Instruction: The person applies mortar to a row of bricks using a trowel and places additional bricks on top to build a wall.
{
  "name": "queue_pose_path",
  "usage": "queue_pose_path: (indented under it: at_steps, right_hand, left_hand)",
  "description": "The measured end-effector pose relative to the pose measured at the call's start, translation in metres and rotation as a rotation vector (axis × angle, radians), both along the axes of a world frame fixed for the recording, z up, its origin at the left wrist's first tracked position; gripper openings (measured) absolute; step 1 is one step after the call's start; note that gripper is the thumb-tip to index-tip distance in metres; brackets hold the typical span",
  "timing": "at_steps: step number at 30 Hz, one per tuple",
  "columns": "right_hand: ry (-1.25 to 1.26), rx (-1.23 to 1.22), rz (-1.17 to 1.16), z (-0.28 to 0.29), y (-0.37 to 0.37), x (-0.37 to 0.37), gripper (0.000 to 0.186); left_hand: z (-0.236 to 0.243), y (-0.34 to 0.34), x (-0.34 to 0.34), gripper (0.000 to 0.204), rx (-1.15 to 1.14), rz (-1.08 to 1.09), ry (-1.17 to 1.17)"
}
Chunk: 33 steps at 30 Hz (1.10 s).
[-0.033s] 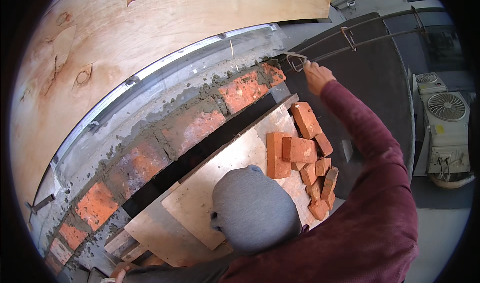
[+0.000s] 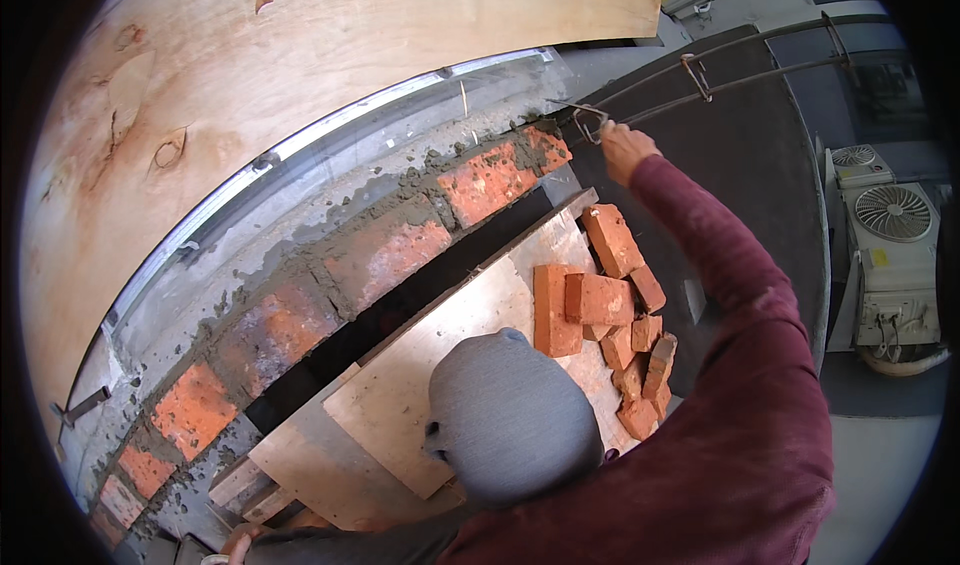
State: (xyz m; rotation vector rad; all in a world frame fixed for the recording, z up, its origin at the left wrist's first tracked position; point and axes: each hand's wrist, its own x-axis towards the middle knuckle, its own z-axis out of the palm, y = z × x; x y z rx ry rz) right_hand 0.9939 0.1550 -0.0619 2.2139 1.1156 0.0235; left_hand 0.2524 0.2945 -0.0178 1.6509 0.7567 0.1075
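Observation:
My right hand [image 2: 628, 152], at the end of a maroon sleeve, is closed round the handle of a trowel [image 2: 588, 111]. Its blade is seen nearly edge-on, by the far right end of a brick course [image 2: 487, 182]. Grey wet mortar [image 2: 395, 208] lies along the far side of the bricks and in the joints between them. Down at the lower left edge, only part of my left hand [image 2: 238, 543] shows. Its fingers are bent beside a pale curved rim, and what they hold is mostly hidden.
Loose red bricks and broken pieces [image 2: 600, 299] are piled on boards [image 2: 400, 415] nearer me. A rounded grey cloth-covered form [image 2: 510, 415] hides part of them. Steel rods [image 2: 700, 80] extend rightward. A plywood sheet [image 2: 330, 35] stands beyond, and a hammer-like tool [image 2: 85, 405] lies left.
My right hand has shifted slightly left with the trowel, and the blade has turned a little. My left hand stays at the lower left edge. The bricks have not moved.

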Motion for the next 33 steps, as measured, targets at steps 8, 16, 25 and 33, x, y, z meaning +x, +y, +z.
queue_pose_path:
  at_steps: [8, 16, 25, 33]
  right_hand:
    - [0.266, 0.21, -0.144, -0.035, -0.045, -0.041, 0.038]
    - [0.36, 0.517, -0.192, -0.11, -0.074, -0.046, 0.028]
    - [0.4, 0.521, -0.159, -0.069, -0.045, -0.078, 0.029]
    - [1.204, 0.555, -0.75, -0.018, -0.036, -0.004, 0.03]
  left_hand:
    - [0.009, -0.012, -0.015, 0.059, 0.161, 0.043, 0.123]
    - [0.027, -0.011, 0.007, 0.057, 0.226, -0.035, 0.23]
    - [0.018, 0.0, 0.037, 0.06, 0.04, -0.048, 0.294]
    - [0.015, -0.004, 0.029, 0.057, 0.031, -0.022, 0.266]
